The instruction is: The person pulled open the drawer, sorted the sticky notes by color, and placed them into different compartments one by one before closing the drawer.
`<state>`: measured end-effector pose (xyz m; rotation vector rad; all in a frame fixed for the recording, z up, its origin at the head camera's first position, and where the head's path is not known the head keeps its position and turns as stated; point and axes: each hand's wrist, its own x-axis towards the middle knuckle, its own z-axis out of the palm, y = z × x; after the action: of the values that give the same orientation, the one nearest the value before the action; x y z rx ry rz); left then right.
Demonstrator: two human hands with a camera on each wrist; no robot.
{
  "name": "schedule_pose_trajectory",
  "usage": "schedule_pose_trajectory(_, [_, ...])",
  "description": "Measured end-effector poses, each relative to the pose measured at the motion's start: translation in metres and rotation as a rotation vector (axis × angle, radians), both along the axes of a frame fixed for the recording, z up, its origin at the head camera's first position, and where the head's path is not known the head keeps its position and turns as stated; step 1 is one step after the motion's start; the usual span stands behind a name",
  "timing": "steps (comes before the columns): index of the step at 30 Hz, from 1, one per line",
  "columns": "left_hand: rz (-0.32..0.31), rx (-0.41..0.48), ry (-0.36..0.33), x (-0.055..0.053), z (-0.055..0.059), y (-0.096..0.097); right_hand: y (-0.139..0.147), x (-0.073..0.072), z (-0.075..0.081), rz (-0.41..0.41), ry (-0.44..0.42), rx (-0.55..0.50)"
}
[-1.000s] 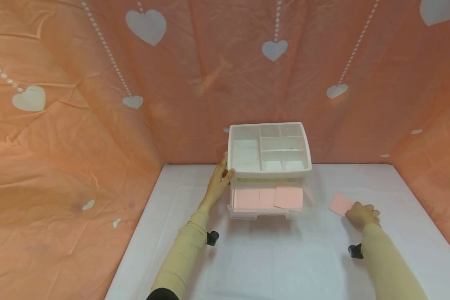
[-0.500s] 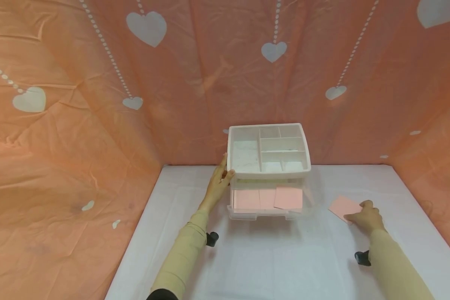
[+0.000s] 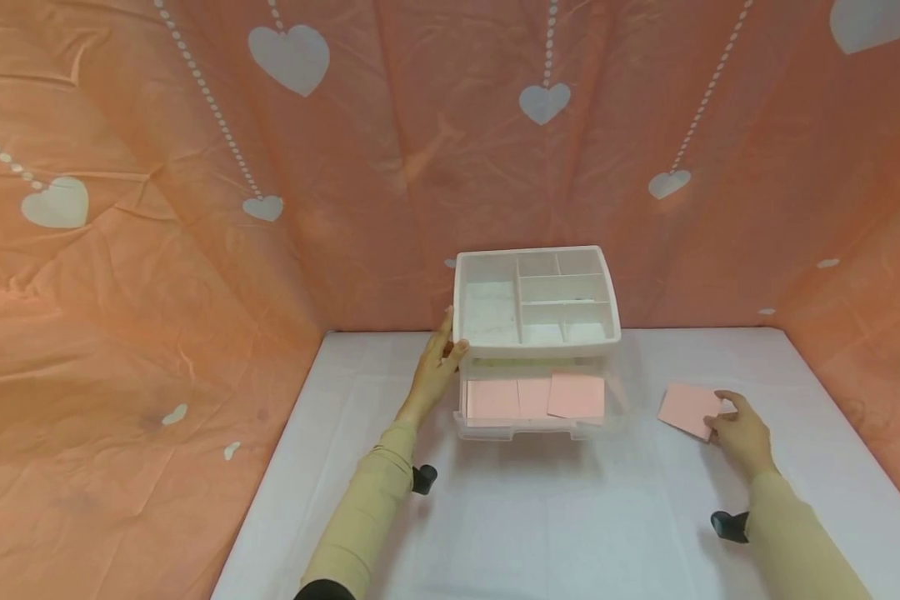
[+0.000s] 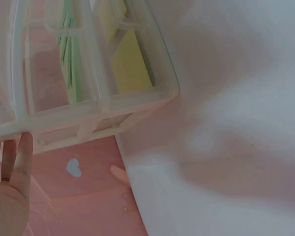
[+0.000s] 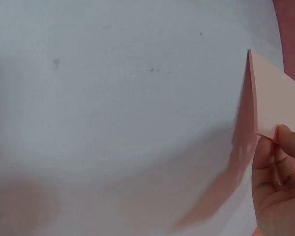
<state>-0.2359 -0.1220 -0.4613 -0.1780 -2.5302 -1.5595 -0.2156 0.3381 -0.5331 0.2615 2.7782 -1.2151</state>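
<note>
A white plastic drawer organizer (image 3: 487,342) stands at the back of the table, its top tray divided into compartments. My left hand (image 3: 431,373) rests along its left side, fingers fairly straight and thumb at the front corner. Several pink paper notes (image 3: 576,395) lie in the clear drawer (image 3: 543,432) pulled out below the tray. To the right, my right hand (image 3: 746,435) pinches a thin pad of pink paper notes (image 3: 686,408) between thumb and fingers. The right wrist view shows this pink pad (image 5: 275,98) tilted up, its shadow on the tabletop.
Through the organizer's clear side, green notes (image 4: 69,64) and yellow notes (image 4: 130,64) show in separate drawers. An orange cloth (image 3: 435,167) with pale hearts hangs behind and beside the white table (image 3: 540,517).
My right hand has shifted slightly right and now holds the pink pad by its right edge, having been over its corner. The left hand and the organizer stay put.
</note>
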Motion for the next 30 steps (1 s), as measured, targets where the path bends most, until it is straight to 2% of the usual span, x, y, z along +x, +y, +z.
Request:
schedule_pose_trajectory(3, [-0.001, 0.005, 0.004, 0.000, 0.000, 0.000, 0.003, 0.004, 0.003, -0.021, 0.026, -0.028])
schedule_pose_trajectory(12, [-0.001, -0.011, 0.011, 0.001, 0.001, 0.001, 0.005, 0.011, 0.019, -0.069, 0.073, -0.211])
schedule_pose_trajectory(16, [0.004, -0.011, 0.015, 0.000, 0.000, 0.001, 0.003, 0.012, 0.026, -0.083, 0.075, -0.241])
schedule_pose_trajectory(21, [-0.003, -0.011, 0.023, -0.001, -0.001, 0.000, 0.004, 0.010, 0.030, -0.084, 0.130, -0.295])
schedule_pose_trajectory(24, [-0.002, -0.011, 0.019, 0.000, 0.000, 0.000, 0.005, 0.008, 0.031, -0.095, 0.167, -0.378])
schedule_pose_trajectory(27, [0.000, -0.009, 0.015, 0.000, 0.001, 0.000, 0.003, 0.007, 0.035, -0.113, 0.210, -0.544])
schedule_pose_trajectory(30, [-0.006, -0.008, 0.010, 0.001, 0.002, 0.000, -0.004, 0.010, 0.047, -0.092, 0.260, -0.700])
